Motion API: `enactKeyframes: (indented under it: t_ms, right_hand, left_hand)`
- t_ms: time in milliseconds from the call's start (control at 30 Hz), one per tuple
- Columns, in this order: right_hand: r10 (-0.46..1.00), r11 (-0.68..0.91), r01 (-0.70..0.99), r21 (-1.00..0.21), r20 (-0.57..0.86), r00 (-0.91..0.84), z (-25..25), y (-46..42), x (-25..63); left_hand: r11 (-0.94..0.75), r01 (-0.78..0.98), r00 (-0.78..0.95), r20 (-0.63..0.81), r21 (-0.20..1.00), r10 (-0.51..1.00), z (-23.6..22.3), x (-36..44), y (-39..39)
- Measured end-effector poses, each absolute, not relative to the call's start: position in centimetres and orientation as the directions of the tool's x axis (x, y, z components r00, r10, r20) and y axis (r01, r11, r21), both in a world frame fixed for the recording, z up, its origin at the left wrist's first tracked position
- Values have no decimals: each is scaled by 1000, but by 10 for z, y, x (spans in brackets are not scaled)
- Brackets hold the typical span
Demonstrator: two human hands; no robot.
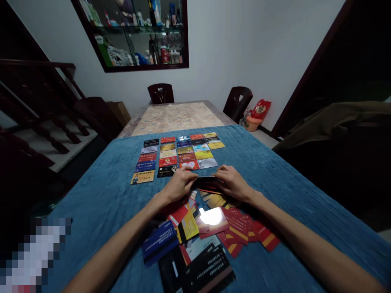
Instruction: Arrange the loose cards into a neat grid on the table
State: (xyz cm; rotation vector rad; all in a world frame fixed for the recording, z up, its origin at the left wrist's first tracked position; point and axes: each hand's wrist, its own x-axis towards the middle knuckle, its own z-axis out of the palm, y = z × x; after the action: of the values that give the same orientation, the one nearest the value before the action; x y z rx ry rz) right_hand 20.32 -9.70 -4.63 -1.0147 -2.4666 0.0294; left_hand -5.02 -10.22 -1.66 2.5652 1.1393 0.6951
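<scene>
Between my two hands, a small stack of plastic cards is held edge-on, only its dark edge showing. My left hand pinches the left end, and my right hand grips the right end. How many cards it has I cannot tell. Beyond my hands, overlapping cards lie face up in columns, among them a gold card and a black VIP card. Below my wrists spreads a loose pile with a blue card, a yellow card, red cards and a black card.
A blue cloth covers the near table; its patterned far end is bare. Dark chairs stand around it. A red bag rests on an orange bucket at the right. Brown fabric hangs at the right side.
</scene>
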Motion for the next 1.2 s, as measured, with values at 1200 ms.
enactKeyframes:
  t_ms: [1200]
  right_hand:
    - [564, 770, 575, -276, 716, -412, -31, -95, 171]
  left_hand:
    - [-683, 603, 556, 396, 413, 731, -8, -59, -105]
